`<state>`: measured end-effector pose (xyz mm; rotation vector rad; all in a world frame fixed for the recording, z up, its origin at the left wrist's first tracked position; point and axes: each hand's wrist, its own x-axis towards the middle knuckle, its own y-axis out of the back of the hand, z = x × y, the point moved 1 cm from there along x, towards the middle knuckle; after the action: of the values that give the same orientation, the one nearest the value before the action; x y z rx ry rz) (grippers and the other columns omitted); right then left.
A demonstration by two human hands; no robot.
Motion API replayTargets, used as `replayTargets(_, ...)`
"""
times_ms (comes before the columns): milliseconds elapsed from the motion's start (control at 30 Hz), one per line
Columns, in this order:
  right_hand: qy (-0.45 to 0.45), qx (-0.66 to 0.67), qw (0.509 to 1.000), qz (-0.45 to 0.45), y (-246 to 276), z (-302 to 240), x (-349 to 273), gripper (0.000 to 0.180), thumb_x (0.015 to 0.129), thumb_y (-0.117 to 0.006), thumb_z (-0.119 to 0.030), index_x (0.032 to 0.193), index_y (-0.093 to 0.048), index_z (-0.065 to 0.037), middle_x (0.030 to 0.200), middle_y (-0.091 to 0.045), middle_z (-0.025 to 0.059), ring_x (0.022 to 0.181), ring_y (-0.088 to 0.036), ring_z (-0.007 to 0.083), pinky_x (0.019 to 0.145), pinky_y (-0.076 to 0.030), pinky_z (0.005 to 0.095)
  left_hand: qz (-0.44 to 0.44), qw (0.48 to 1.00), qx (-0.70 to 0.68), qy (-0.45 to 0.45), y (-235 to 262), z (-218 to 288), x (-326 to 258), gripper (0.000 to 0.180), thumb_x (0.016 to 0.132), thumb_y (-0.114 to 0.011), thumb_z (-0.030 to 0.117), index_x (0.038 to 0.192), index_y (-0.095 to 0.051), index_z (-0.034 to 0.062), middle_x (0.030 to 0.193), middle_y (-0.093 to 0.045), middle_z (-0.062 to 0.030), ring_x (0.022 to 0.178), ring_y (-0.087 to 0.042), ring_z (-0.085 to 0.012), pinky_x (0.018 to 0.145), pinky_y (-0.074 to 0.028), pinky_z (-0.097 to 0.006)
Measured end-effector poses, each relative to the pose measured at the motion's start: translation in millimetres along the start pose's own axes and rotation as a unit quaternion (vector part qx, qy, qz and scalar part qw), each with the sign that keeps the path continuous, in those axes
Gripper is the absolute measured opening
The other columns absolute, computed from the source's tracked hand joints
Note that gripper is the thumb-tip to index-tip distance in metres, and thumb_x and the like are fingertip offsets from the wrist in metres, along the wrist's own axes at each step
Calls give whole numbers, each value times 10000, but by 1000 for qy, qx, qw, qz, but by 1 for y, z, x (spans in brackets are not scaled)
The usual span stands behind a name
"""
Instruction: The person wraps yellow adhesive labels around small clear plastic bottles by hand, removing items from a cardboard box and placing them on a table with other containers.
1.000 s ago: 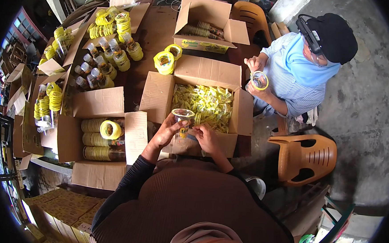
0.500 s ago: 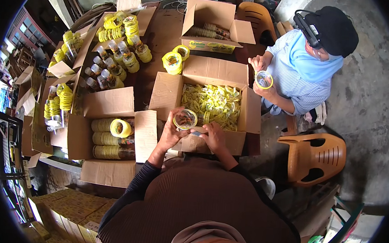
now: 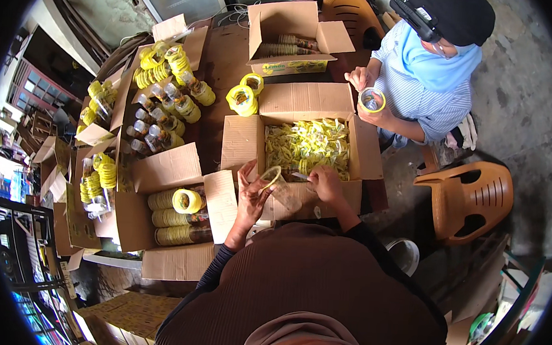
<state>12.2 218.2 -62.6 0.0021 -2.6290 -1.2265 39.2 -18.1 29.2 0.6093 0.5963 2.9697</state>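
Note:
Above the near flap of a cardboard box, my left hand (image 3: 251,202) is closed on a clear plastic cup (image 3: 285,195) with a yellow rim. The cup lies tilted, its mouth towards the upper left. To its right, my right hand (image 3: 327,183) pinches a small, thin, pale piece (image 3: 299,175), too small to name, close to the cup's side. Just beyond my hands, the cardboard box (image 3: 239,138) holds a heap of small yellow-and-clear packets (image 3: 309,143). At its far left corner stand yellow-rimmed cups (image 3: 242,99) with dark contents.
At left, an open carton (image 3: 132,227) holds stacked cups (image 3: 180,233). More yellow-rimmed cup stacks (image 3: 165,118) stand beyond it. Another carton (image 3: 291,28) sits at the back. Opposite, a co-worker (image 3: 420,86) holds a similar cup. An orange plastic chair (image 3: 470,200) stands at right.
The cup in my left hand has tipped from mouth-up onto its side. My right hand has moved slightly right, still pinching the small piece. The whole view has shifted a little.

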Motion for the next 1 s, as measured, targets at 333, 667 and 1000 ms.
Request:
replayTargets(333, 3, 117, 983, 141, 44, -78, -2, 164, 838, -661, -67, 991, -606, -45, 857, -581, 123, 780, -573, 329, 676, -459, 405, -7, 986, 130, -107, -15, 0, 8, 263, 709, -722, -23, 943, -671, 85, 901, -592, -77, 986, -580, -306, 811, -496, -406)
replayTargets(667, 106, 51, 984, 130, 56, -88, -8, 115, 800, -675, -24, 905, -629, -24, 830, -561, 88, 813, -567, 259, 697, -474, 359, -39, 991, 72, -107, -19, 10, 10, 269, 715, -677, -74, 955, -667, 47, 837, -582, -96, 883, -568, -283, 745, -476, -375)
replayTargets(1000, 92, -62, 988, 104, 48, -75, -6, 164, 793, -688, -66, 945, -628, -62, 852, -564, 76, 815, -594, 248, 658, -495, 360, -97, 988, -19, -121, -29, 14, 4, 252, 728, -661, -101, 939, -673, 37, 855, -583, -93, 955, -573, -306, 818, -480, -386)
